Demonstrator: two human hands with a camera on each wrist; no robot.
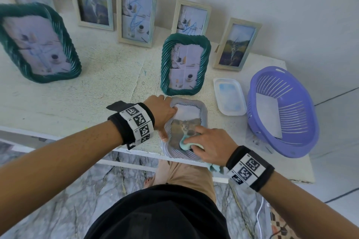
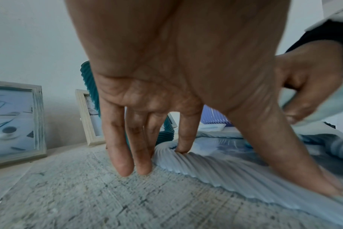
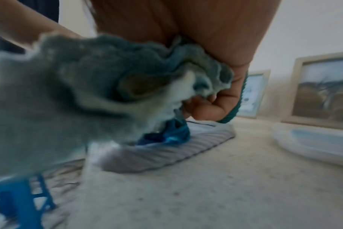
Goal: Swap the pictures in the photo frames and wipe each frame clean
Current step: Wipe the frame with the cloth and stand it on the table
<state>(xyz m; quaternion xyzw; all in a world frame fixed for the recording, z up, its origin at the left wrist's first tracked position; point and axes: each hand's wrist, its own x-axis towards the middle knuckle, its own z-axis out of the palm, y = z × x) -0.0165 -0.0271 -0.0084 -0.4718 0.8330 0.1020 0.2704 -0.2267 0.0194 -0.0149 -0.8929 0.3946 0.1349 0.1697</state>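
- Your left hand lies nearest, at the table's front edge: fingers straight and spread, thumb pressing the ribbed left rim of the pale blue frame lying flat there.
- That frame holds a cat picture and slightly overhangs the front edge.
- Your right hand is curled round a light teal cloth, pressing it onto the frame's lower glass.
- Behind stands a small green frame; a larger green frame stands toward the left edge.
- Toward the right edge sit a white tray and a purple basket.
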